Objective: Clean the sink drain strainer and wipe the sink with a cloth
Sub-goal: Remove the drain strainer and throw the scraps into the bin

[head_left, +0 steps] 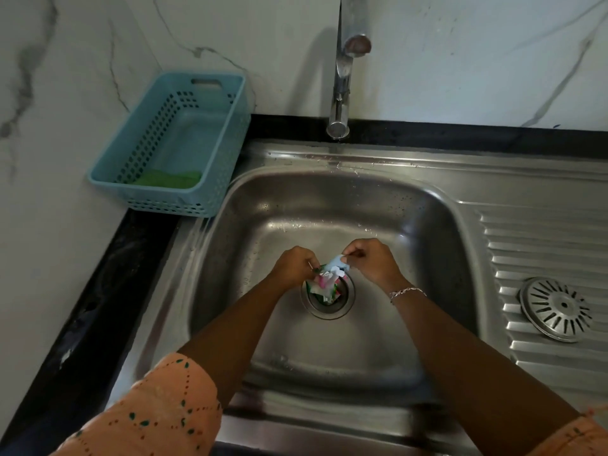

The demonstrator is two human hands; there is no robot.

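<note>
**Debris pinched at the open drain; strainer set aside on the drainboard**

1. Position of work items relative to the fingers. The left hand [294,265] and right hand [370,260] meet over the drain opening [329,296] in the floor of the sink [329,209]. A wad of paper scraps [324,284], white, pink, green and pale blue, lies directly below and between the fingertips and fills the near-left part of the opening. The drain strainer [556,307] lies well apart, to the right of the right-hand fingers, flat on the ribbed drainboard [543,245]. A green cloth [171,179] lies well to the upper left of the left-hand fingers, inside the blue basket [230,133] on the dark surface [98,291].

2. State of the fingers. The left-hand fingers are pinched closed on the left edge of the wad. The right-hand fingers are pinched on a pale blue scrap at the top of the wad.

3. Edges and clearance. The basin floor is bare on all sides of the hands. The basin walls stand well apart from both hands. The faucet [342,77] rises beyond the fingertips, behind the far rim.

4. Hand and arm pose. Both forearms enter from the near edge and converge at the drain, knuckles up, wrists bent slightly downward. A bracelet [406,292] sits on the right wrist; an orange patterned sleeve [158,413] covers the left upper arm.
</note>
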